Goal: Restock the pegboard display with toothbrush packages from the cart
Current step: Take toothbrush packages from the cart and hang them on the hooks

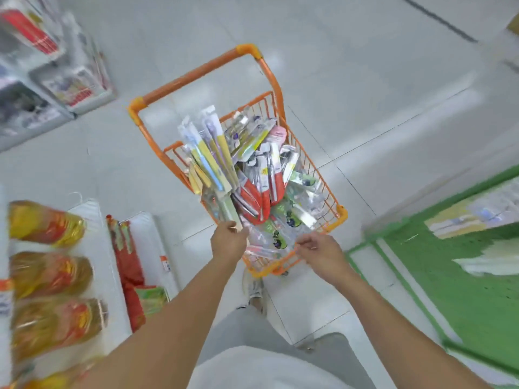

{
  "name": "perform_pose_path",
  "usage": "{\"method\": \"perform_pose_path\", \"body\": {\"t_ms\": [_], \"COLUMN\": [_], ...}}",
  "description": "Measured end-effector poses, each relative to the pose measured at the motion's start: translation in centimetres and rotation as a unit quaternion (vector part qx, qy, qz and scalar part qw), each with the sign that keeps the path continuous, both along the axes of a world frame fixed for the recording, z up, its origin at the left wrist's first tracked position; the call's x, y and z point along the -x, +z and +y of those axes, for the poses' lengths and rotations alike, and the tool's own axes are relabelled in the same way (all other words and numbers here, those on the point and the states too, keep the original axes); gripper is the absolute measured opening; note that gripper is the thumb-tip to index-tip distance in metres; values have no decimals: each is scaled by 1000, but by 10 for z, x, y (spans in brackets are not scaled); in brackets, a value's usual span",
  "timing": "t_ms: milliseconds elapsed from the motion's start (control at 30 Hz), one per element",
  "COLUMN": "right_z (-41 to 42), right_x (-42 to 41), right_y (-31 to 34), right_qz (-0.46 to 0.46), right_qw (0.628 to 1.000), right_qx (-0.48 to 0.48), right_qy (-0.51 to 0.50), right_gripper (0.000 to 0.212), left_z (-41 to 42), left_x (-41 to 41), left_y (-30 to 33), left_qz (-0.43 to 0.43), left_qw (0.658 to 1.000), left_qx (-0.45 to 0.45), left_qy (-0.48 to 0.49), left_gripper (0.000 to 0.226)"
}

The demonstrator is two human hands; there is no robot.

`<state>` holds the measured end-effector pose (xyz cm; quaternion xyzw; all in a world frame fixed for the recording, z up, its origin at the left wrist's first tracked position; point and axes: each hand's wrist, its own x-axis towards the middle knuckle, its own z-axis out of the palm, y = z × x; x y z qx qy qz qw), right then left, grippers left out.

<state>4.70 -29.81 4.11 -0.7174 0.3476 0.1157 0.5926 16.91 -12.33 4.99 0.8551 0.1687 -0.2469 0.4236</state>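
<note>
Both bare forearms reached forward and down from the bottom of the view toward an orange wire cart point(334, 217) on a pale tiled floor point(351, 80).

The left hand point(229, 242) was closed around the lower ends of a fanned bundle of toothbrush packages point(209, 161), its fingers curled over the card edges. The bundle rose steeply from the fist, tilted away toward the cart's far left side, its tops standing above the basket rim. The right hand point(318, 249) hung at the cart's near right edge with fingers loosely bent and the thumb close to the fingertips; motion blur hid whether it pinched a package or the wire rim, so I cannot tell.

More loose toothbrush packages point(269, 186) filled the basket in a jumbled heap, some with red backing, others green and clear. The cart's orange handle point(196, 75) arched over the far end, well apart from both hands.

Shelving with yellow bottles point(47, 273) and red packets point(126, 262) stood close on the left, near the left forearm. A green pegboard panel point(477, 290) ran along the right, with a few packages point(463, 217) on it, just beside the right arm. Open floor lay beyond the cart and on both sides of its far end.
</note>
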Motion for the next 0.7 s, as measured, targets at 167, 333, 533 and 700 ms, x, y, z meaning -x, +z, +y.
{"method": "perform_pose_path", "body": {"t_ms": [167,333,533,700], "right_z": [50,115,140,130], "right_x": [-94,-149,-162,-166], "right_y": [-11,-54,-79,-89], "right_qz": [22,111,164,185], "right_qw": [984,978,970,959], "right_qx": [113,105,167,198], "right_qy": [137,142,73,83], "right_gripper": [20,27,31,19], "left_z": [52,87,99,94], "left_x": [-41,-67,-81,-89], "left_y": [-20,-48,-63,-63], "left_qz": [-5,22,107,131], "left_qw": [1000,999,990,986], "left_qx": [8,47,90,105], "left_qy": [10,-8,-32,0], "left_gripper": [35,19,19,18]}}
